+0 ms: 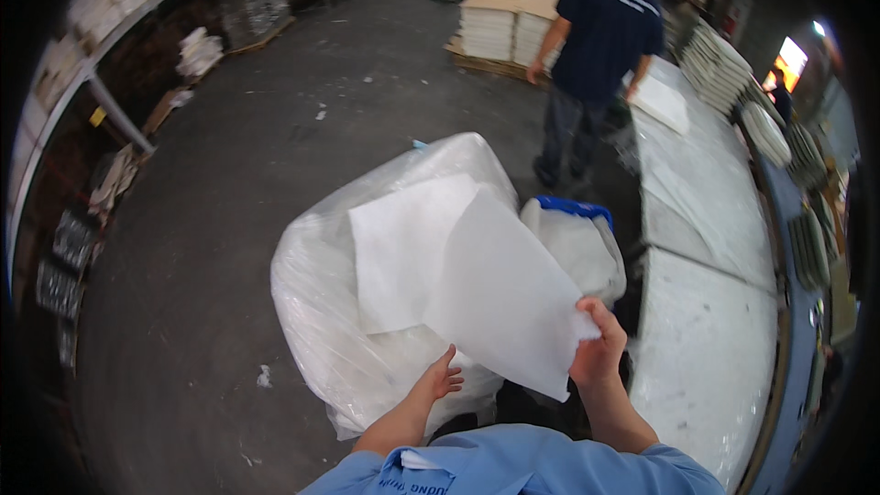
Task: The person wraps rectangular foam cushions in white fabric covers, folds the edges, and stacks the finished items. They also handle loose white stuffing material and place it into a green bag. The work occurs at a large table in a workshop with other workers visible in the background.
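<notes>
A white sheet of soft padding (pixel 504 289) hangs from my right hand (pixel 600 344), whose fingers pinch its right edge. The sheet slopes up and leftward over a large clear plastic bag (pixel 316 275) that stands in front of me. Another white padding sheet (pixel 403 243) lies in the bag's opening, partly covered by the held one. My left hand (pixel 442 376) is open beside the sheet's lower left edge, thumb up and fingers spread, holding nothing. Whether its fingers touch the bag behind them I cannot tell.
A blue-rimmed bin (pixel 573 208) with white material stands right of the bag. Plastic-covered tables (pixel 701 339) run along my right. Ahead, a person in a dark shirt (pixel 605 32) stands near a pallet of stacked white sheets (pixel 500 27). Metal shelving (pixel 119 110) lines the left.
</notes>
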The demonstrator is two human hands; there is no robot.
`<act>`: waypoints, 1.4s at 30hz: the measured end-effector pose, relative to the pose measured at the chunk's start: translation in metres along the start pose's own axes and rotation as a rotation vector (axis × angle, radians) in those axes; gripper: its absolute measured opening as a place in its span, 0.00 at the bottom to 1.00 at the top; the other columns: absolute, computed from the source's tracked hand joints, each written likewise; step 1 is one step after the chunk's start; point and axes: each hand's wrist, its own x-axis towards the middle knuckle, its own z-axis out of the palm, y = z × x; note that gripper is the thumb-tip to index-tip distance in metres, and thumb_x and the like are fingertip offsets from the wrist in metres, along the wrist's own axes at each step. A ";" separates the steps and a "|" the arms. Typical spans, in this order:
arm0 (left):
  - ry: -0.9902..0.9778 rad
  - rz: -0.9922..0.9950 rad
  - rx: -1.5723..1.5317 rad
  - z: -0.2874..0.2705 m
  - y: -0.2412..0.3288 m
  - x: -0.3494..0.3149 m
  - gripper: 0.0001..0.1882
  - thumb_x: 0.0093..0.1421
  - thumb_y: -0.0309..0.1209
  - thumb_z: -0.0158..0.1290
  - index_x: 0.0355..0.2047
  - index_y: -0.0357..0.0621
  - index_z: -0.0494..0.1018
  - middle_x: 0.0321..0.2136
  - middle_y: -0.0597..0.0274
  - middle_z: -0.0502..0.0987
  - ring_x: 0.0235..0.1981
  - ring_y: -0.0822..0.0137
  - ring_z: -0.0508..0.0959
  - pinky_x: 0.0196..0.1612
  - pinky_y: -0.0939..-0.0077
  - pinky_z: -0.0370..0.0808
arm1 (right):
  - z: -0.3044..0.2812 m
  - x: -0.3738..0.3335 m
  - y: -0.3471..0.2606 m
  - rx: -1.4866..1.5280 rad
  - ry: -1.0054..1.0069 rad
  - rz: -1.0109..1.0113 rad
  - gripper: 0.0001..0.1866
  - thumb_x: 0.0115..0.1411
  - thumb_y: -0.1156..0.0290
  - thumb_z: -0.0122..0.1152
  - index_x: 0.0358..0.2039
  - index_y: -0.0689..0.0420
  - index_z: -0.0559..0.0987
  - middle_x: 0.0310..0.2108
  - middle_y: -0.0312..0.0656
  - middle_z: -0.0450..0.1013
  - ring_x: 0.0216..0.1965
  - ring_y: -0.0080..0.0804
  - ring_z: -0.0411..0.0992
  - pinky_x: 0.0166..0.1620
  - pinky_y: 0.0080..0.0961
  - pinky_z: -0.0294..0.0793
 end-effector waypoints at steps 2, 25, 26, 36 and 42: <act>-0.045 -0.152 -0.032 0.012 -0.022 0.005 0.59 0.57 0.73 0.52 0.77 0.61 0.39 0.73 0.40 0.52 0.70 0.32 0.56 0.69 0.35 0.55 | 0.008 -0.025 -0.001 -0.010 0.096 -0.110 0.14 0.63 0.58 0.57 0.41 0.54 0.78 0.36 0.38 0.77 0.40 0.31 0.75 0.46 0.29 0.74; -0.893 0.329 0.235 0.113 -0.140 -0.096 0.34 0.58 0.34 0.54 0.65 0.37 0.65 0.63 0.50 0.72 0.63 0.47 0.71 0.67 0.48 0.68 | -0.190 -0.565 0.075 -0.005 0.897 -0.781 0.06 0.62 0.73 0.67 0.29 0.57 0.78 0.28 0.32 0.76 0.29 0.19 0.71 0.37 0.20 0.71; -0.917 0.335 0.294 0.119 -0.144 -0.113 0.35 0.57 0.34 0.54 0.65 0.37 0.65 0.63 0.49 0.72 0.63 0.47 0.71 0.67 0.49 0.67 | -0.189 -0.586 0.089 -0.035 0.943 -0.815 0.06 0.63 0.75 0.66 0.28 0.57 0.78 0.28 0.32 0.76 0.30 0.18 0.72 0.37 0.21 0.71; -1.238 0.309 0.552 0.287 -0.259 -0.190 0.36 0.56 0.34 0.50 0.64 0.31 0.64 0.61 0.44 0.72 0.61 0.44 0.73 0.66 0.50 0.68 | -0.203 -0.730 0.128 0.125 1.062 -1.187 0.05 0.63 0.75 0.65 0.29 0.57 0.78 0.28 0.33 0.76 0.30 0.18 0.72 0.37 0.20 0.72; -1.275 0.089 0.680 0.406 -0.344 -0.192 0.28 0.62 0.33 0.53 0.61 0.31 0.68 0.56 0.44 0.77 0.57 0.47 0.77 0.63 0.52 0.72 | -0.234 -0.765 0.109 0.151 1.167 -1.333 0.05 0.63 0.75 0.64 0.29 0.56 0.78 0.28 0.33 0.76 0.29 0.18 0.72 0.36 0.20 0.71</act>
